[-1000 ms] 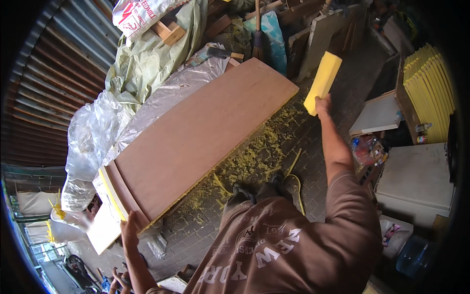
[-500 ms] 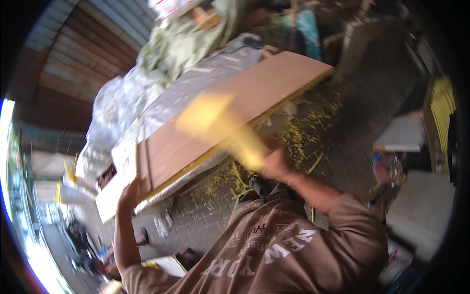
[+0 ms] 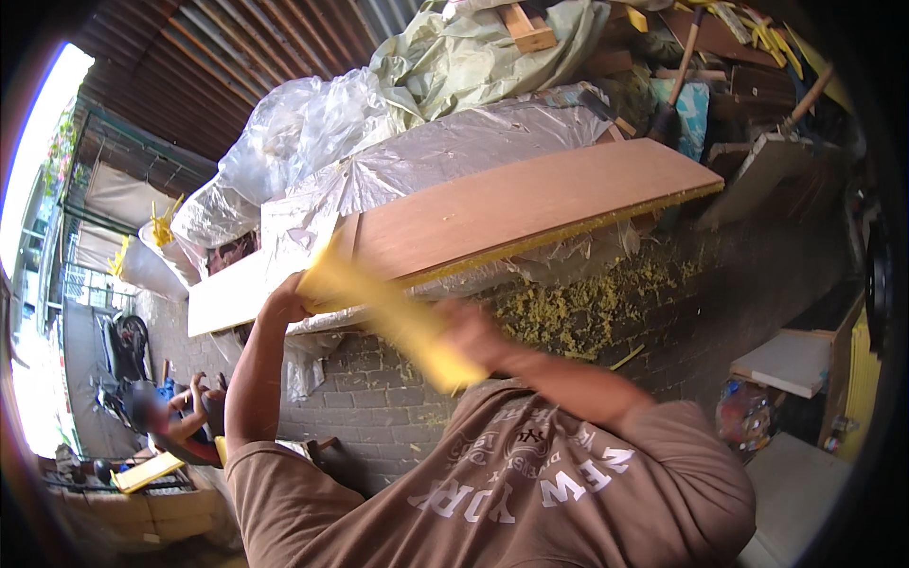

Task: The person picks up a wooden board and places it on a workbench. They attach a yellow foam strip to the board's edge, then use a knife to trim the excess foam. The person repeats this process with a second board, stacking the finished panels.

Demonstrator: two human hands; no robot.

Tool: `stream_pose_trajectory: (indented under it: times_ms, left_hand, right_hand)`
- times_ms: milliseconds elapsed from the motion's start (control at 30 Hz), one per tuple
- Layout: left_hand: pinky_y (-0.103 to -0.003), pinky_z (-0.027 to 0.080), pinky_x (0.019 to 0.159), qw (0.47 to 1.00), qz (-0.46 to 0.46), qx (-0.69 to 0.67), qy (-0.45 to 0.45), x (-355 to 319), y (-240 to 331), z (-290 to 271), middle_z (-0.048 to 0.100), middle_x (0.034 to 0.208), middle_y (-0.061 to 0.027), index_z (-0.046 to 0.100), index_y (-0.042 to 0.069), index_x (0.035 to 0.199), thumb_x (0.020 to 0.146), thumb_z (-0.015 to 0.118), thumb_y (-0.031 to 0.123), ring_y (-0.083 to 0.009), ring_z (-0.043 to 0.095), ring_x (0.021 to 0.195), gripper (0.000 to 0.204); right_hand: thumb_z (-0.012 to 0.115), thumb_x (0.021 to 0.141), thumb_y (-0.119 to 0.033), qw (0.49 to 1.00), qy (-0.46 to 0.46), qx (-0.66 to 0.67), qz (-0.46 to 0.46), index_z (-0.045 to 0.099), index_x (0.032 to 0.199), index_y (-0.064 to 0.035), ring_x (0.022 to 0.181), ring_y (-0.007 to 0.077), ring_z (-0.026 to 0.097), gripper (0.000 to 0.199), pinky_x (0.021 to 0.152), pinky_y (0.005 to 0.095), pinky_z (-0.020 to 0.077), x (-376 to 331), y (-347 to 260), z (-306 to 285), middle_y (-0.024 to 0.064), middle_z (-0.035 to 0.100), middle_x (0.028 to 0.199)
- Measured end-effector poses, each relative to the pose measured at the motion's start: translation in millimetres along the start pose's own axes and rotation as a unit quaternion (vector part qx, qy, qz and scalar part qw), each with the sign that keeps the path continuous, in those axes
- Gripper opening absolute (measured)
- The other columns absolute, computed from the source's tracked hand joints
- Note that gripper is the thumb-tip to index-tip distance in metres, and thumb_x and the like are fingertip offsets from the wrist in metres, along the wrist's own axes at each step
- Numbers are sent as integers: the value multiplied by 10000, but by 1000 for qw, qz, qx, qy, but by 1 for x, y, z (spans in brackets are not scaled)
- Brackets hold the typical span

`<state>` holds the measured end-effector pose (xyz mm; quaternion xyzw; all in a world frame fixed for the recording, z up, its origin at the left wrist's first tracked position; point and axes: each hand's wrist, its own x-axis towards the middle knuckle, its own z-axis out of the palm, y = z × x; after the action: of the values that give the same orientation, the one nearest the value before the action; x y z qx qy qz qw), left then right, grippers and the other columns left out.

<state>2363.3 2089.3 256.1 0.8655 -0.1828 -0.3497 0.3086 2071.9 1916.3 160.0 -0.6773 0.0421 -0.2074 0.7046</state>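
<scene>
A long flat panel with a brown wood-like face and a yellow core along its near edge lies slantwise before me. My right hand is closed round a yellow block-like piece, smeared by motion, which stretches over the panel's near left part; its exact kind is unclear. My left hand grips the near edge toward the panel's left end, close to the yellow piece's far tip. A narrow brown strip crosses the panel there, and a white board sticks out to the left.
Crumpled plastic sheeting lies behind the panel, with a pale green tarp above. Yellow shavings litter the brick paving. Another person sits at the lower left near a motorcycle. Boards stand at the right.
The view has swung, so the panel sits farther right and flatter. The yellow piece has moved down and left toward my left hand, still in my right hand. My left hand keeps to the panel's left part.
</scene>
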Motion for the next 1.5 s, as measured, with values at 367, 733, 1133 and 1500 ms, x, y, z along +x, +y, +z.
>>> stream_pose_trajectory:
  times_ms: [367, 733, 1133, 1500]
  left_hand:
    - [-339, 559, 585, 972, -165, -167, -24, 11, -35, 2, 648, 1048, -144, 545, -8, 1303, 965, 607, 427, -214, 683, 796, 554]
    - [-437, 513, 838, 969, -196, -136, -67, -6, -49, -5, 497, 1401, -232, 415, 57, 1491, 928, 576, 570, -292, 623, 1037, 778]
    - [-320, 475, 966, 980, 89, -169, 49, -26, -108, 43, 570, 1286, -107, 343, -1, 1477, 1002, 600, 229, -162, 552, 1155, 587]
    - [-338, 468, 983, 967, 150, -172, 116, -53, -120, 79, 581, 1265, -160, 321, -48, 1464, 890, 727, 139, -212, 564, 1138, 727]
  right_hand:
    - [569, 891, -166, 950, -45, -233, 202, 587, 998, -49, 718, 272, 639, 160, 651, 410, 533, 15, -26, -4, 128, 640, 796]
    - [551, 930, -58, 919, 163, -348, -88, 524, 1218, 32, 934, 268, 677, 303, 808, 380, 560, 57, -139, -126, 154, 666, 1073]
    - [631, 870, -120, 855, -506, -25, 109, 601, 1286, -57, 1099, 235, 638, 423, 980, 363, 503, 103, -90, 21, 130, 676, 1195]
    - [592, 893, -87, 796, 480, -353, 107, 536, 1279, 19, 1006, 279, 683, 405, 840, 396, 550, 142, -80, -375, 180, 677, 1137]
